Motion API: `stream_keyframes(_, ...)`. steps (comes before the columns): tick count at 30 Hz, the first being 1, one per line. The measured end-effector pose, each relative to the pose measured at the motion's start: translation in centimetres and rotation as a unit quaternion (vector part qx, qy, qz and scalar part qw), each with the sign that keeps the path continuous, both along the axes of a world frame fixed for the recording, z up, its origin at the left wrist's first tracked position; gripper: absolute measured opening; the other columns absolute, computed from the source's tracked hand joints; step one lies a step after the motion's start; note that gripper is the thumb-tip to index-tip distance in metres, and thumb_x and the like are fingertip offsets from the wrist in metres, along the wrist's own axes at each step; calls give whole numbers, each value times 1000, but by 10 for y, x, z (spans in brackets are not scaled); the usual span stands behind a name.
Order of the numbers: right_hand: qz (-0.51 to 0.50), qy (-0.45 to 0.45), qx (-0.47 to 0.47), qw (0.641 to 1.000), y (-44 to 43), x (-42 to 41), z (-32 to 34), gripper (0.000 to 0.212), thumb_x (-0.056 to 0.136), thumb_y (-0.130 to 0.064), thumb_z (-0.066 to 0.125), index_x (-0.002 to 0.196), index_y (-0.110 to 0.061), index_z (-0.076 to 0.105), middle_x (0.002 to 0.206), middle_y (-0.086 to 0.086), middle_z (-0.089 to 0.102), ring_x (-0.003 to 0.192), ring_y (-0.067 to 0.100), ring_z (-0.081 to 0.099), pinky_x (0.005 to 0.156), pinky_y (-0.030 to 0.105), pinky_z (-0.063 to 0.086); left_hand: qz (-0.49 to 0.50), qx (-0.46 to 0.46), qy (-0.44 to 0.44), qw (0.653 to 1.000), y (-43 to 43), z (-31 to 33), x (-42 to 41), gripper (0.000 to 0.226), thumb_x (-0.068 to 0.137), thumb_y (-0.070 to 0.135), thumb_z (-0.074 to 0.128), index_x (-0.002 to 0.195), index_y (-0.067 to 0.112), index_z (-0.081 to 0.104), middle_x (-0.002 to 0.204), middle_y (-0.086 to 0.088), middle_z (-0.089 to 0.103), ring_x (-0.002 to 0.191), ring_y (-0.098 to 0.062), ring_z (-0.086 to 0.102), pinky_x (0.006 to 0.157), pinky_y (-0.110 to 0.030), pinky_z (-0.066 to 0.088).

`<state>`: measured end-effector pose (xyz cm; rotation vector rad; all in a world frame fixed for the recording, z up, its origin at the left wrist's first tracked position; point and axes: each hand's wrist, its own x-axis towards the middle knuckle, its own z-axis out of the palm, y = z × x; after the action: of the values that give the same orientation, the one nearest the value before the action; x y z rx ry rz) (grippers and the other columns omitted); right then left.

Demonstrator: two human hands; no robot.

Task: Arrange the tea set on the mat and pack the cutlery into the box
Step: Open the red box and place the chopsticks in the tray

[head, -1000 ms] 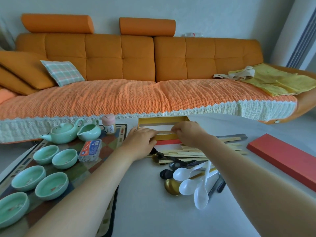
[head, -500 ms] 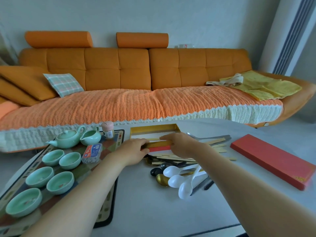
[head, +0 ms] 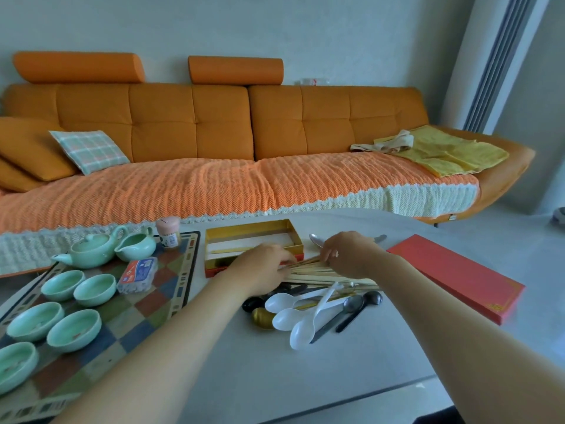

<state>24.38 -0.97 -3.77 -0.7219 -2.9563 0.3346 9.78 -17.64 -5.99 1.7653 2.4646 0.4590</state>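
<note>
Head view: we curl the fingers of our left hand (head: pixel 263 266) and right hand (head: pixel 347 255) round the loose chopsticks (head: pixel 318 272) on the tabletop (head: pixel 305 377) just beside the open box (head: pixel 253 237), and we fear the uneven bundle may splay.

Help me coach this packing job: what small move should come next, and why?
Probably lift the chopsticks and lay them lengthwise in the open box. Both the left hand and right hand grip the bundle just in front of the box, whose floor looks mostly bare.
</note>
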Motion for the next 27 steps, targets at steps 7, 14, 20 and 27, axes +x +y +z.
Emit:
stream_keyframes(7, 66, 16, -16, 998, -2, 7, 4, 25, 85, -21, 55, 92, -34, 75, 91, -20, 56, 90, 8, 58, 80, 24, 47, 10, -19, 26, 999, 4, -5, -3, 21, 92, 30, 64, 112, 29, 72, 113, 10, 65, 99, -11, 60, 86, -29, 50)
stream_keyframes(14, 66, 8, -49, 997, -13, 0, 5, 21, 90, -30, 56, 98, -29, 75, 92, -16, 65, 86, 6, 59, 71, 21, 46, 47, 76, -17, 996, -13, 10, -14, 16, 97, 29, 58, 97, 27, 73, 86, 9, 68, 74, -15, 63, 67, -36, 53)
stream_keyframes(20, 62, 77, -59, 993, -18, -24, 6, 27, 99, -20, 42, 113, -19, 64, 100, -5, 61, 88, 18, 58, 73, 35, 48, 140, 152, -35, 978, -40, 27, -51, 18, 96, 27, 54, 86, 32, 67, 80, 10, 68, 71, -18, 64, 68, -36, 53)
stream_keyframes(27, 51, 177, 5, 983, -25, -68, -6, 31, 101, -13, 41, 119, -15, 65, 109, 1, 60, 99, 23, 57, 82, 34, 47, 190, 161, 7, 969, -64, 3, -86, 15, 95, 22, 59, 106, 23, 68, 110, 5, 62, 106, -17, 54, 84, -31, 43)
